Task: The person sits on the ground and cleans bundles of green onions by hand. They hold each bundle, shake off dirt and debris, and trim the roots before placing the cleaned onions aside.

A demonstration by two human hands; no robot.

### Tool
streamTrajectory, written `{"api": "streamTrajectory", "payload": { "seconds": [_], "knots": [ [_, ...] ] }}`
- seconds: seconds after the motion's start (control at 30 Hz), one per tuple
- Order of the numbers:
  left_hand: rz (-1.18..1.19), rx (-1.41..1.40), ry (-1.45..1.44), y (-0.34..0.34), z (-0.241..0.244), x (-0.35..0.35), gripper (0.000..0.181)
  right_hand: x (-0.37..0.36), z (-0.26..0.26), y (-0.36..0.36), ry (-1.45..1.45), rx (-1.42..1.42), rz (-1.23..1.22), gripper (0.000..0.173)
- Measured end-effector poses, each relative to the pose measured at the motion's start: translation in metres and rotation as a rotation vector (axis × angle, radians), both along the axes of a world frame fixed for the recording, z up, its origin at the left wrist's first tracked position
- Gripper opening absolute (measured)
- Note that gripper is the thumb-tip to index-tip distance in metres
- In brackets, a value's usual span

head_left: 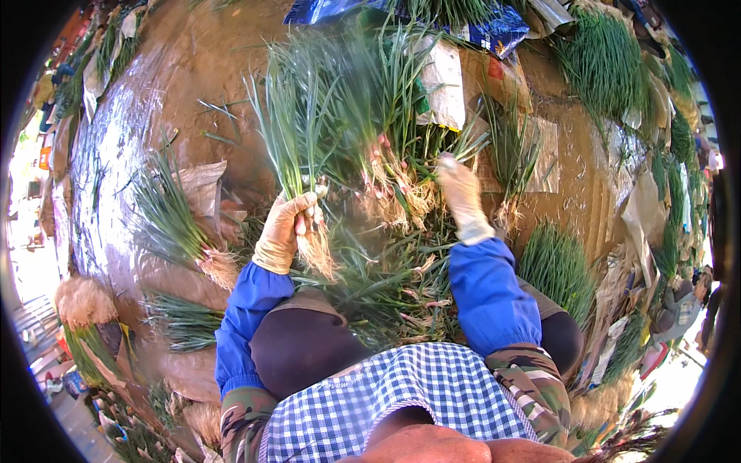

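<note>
My left hand [285, 228], in a pale glove, grips a small bunch of spring onions [301, 133]. Their green leaves point away from me; the pinkish bulbs and stringy roots hang below my thumb. Gloved as well, my right hand [460, 188] is blurred, its fingers curled beside some green leaves [468, 144]. Whether it holds those leaves is unclear. Between and beyond my hands lies a larger pile of spring onions [370, 110], with its roots towards me. Loose leaves and trimmings [382, 283] cover the ground in front of my knees.
Separate spring onion bunches lie to the left [173, 208] and right [512, 156]. More green bundles [605, 63] are at the upper right and by my right knee [556, 266]. Blue plastic sheeting [330, 10] lies at the far side. A person [680, 309] is at the right rim.
</note>
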State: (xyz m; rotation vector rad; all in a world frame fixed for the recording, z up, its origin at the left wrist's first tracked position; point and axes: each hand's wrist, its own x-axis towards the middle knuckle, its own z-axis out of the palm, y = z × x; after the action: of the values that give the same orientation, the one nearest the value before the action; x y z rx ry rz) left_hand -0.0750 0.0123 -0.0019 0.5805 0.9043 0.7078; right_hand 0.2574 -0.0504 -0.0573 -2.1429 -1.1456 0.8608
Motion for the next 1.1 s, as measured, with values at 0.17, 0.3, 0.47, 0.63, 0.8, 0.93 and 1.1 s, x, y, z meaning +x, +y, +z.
{"api": "streamTrajectory", "payload": {
  "seconds": [0.17, 0.3, 0.47, 0.63, 0.8, 0.93, 1.1],
  "knots": [
    [0.016, -0.071, 0.009, 0.003, 0.005, 0.000, 0.028, -0.057, -0.014, 0.086, -0.536, -0.152, 0.574, 0.040],
    [0.103, -0.120, -0.057, -0.002, 0.008, 0.005, 0.022, -0.066, -0.006, 0.106, -0.653, -0.200, 0.645, 0.034],
    [0.093, -0.195, -0.121, 0.000, -0.003, -0.004, 0.020, -0.071, -0.020, 0.106, -0.420, -0.170, 0.445, 0.037],
    [0.161, -0.155, -0.036, -0.001, 0.002, 0.009, 0.021, -0.069, -0.020, 0.109, -0.566, -0.149, 0.533, 0.037],
    [0.086, -0.115, 0.027, -0.001, 0.004, 0.010, 0.018, -0.074, -0.015, 0.107, -0.555, -0.104, 0.500, 0.036],
    [0.041, -0.061, 0.172, 0.000, 0.007, 0.013, 0.020, -0.073, -0.021, 0.117, -0.577, -0.124, 0.498, 0.031],
    [0.125, -0.072, 0.167, -0.003, 0.005, 0.020, 0.019, -0.102, 0.004, 0.096, -0.600, -0.137, 0.534, 0.032]
  ]
}}
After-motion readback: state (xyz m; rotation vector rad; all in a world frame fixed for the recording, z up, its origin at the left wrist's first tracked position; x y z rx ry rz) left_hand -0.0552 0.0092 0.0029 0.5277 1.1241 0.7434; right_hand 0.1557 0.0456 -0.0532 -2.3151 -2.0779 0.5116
